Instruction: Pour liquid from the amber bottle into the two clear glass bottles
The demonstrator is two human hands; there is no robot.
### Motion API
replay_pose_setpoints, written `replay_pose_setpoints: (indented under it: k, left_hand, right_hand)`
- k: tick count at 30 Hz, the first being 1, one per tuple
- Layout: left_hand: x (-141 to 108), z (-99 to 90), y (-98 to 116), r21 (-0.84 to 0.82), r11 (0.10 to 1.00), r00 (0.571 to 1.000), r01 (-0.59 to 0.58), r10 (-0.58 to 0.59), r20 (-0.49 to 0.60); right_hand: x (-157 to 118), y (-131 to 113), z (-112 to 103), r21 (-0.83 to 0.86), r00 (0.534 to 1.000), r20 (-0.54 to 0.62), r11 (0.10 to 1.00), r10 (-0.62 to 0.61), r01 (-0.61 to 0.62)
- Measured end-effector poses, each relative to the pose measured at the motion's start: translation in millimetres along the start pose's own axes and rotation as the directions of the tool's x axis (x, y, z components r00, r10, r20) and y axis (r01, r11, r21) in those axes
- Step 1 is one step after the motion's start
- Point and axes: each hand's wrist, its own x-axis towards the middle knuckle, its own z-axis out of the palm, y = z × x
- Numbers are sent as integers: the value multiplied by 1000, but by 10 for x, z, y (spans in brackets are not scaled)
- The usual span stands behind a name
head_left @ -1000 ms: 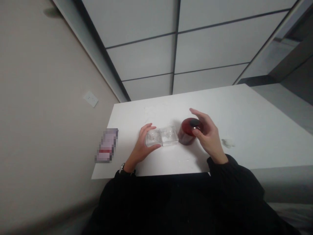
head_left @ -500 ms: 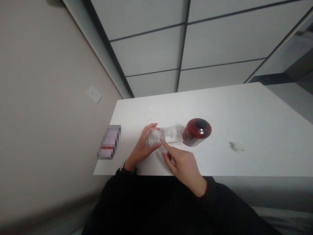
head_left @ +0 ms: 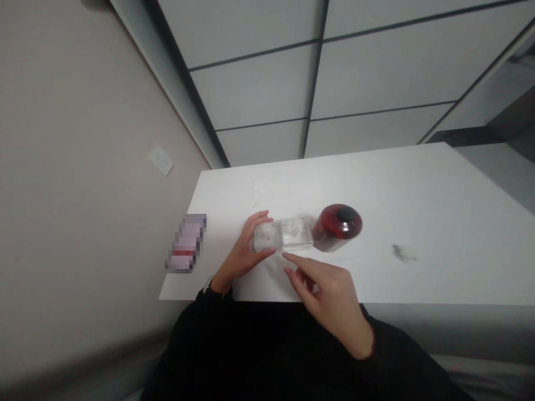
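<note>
Two clear square containers with rounded shapes inside, a left one (head_left: pixel 266 236) and a right one (head_left: pixel 297 233), stand side by side on the white table. I cannot make out exactly what they are. Around the left container is my left hand (head_left: pixel 246 248), its thumb in front and its fingers behind. My right hand (head_left: pixel 328 284) hovers just in front of the containers, index finger stretched out, thumb apart, other fingers curled, holding nothing. Directly right of the right container stands a bottle (head_left: pixel 337 227) of dark red liquid with a black cap.
A pinkish pixelated item (head_left: pixel 186 243) lies near the left edge of the white table (head_left: pixel 438 200). Farther right is a small greyish translucent piece or smear (head_left: pixel 404 252). A wall with a socket (head_left: pixel 161 161) borders the left side, and panelled doors (head_left: pixel 259 94) rise behind.
My right hand has drawn back toward me and to the right, its index fingertip leaving the left container. My left hand stays around that container.
</note>
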Motion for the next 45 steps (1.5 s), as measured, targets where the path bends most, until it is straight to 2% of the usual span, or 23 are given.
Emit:
replay_pose_setpoints:
  k: [2, 4, 5, 6, 8, 10, 13, 15, 17, 19, 21, 22, 23, 24, 27, 29, 31, 34, 37, 39, 41, 43, 45]
  left_hand:
    - [9, 4, -3, 45, 999, 1000, -19, 20, -14]
    - [23, 5, -6, 81, 996, 999, -37, 39, -18]
    - [29, 6, -11, 91, 995, 999, -45, 47, -19]
    - [34, 9, -20, 96, 994, 998, -49, 51, -23]
    - [36, 22, -47, 100, 994, 998, -39, 43, -38]
    - [36, 44, -76, 101, 995, 998, -5, 11, -61]
    - [49, 67, -91, 95, 995, 998, 30, -24, -64]
    - [49, 44, -77, 87, 995, 998, 42, -39, -45]
    - [-3, -17, -38, 57, 996, 997, 70, -69, -29]
    - [-132, -92, 42, -40, 995, 994, 88, -91, -57]
    - [-304, -148, 163, -237, 971, 979, 31, -77, -187]
    - [-384, -160, 233, -341, 939, 943, -46, -72, -326]
    - [-447, -160, 307, -414, 905, 896, -101, -97, -432]
    - [-488, -147, 382, -473, 874, 874, -107, -144, -463]
    - [-471, -83, 588, -568, 817, 833, -100, -243, -496]
    - [-395, -67, 676, -576, 808, 836, -123, -228, -499]
    - [-338, -84, 683, -557, 817, 842, -147, -192, -504]
    - [-326, -93, 521, -463, 880, 860, -109, -150, -488]
    - [-302, -33, 270, -252, 965, 930, 69, -154, -333]
    - [-236, 3, 158, -56, 994, 968, 91, -102, -231]
    - [-162, 1, 118, 64, 997, 990, 36, -27, -139]
    - [-118, -27, 120, 77, 997, 997, 3, 3, -72]
    - [-119, -52, 119, 53, 998, 999, 29, -27, -46]
  right_hand:
    - [-43, 91, -228, 40, 978, -210, 999, 10, -2]
    - [-23, 238, -421, 9, 899, -439, 1000, 18, -16]
    - [18, 324, -486, 11, 853, -521, 1000, 21, -18]
    - [76, 413, -525, 51, 845, -532, 998, 49, -26]
    - [224, 582, -517, 192, 894, -433, 981, 116, -34]
    - [370, 719, -417, 272, 931, -342, 962, 126, -31]
    - [507, 826, -224, 357, 937, -306, 933, 167, -50]
    - [528, 823, -185, 376, 937, -289, 923, 197, -78]
    - [486, 770, -302, 366, 952, -237, 926, 193, -96]
    - [377, 685, -574, 380, 964, -213, 922, 160, -69]
    - [221, 593, -904, 515, 933, -314, 857, 177, 11]
    - [142, 553, -1045, 634, 904, -341, 773, 257, 19]
    - [73, 522, -1148, 740, 885, -308, 672, 350, -8]
    - [20, 504, -1206, 805, 858, -294, 593, 420, -14]
    - [-43, 525, -1148, 877, 799, -246, 478, 548, -58]
    - [-47, 571, -1029, 910, 768, -245, 413, 592, -28]
    - [-73, 617, -926, 920, 765, -260, 391, 589, 12]
    - [-171, 649, -757, 884, 837, -259, 468, 482, 4]
    - [-218, 586, -423, 717, 946, -70, 676, 316, -173]
    - [-172, 495, -135, 644, 962, 47, 728, 269, -235]
    - [-89, 393, 121, 406, 979, 106, 891, 175, -203]
    - [-15, 305, 294, 150, 984, 152, 982, 94, -117]
    - [27, 248, 382, -44, 978, 200, 998, 61, -53]
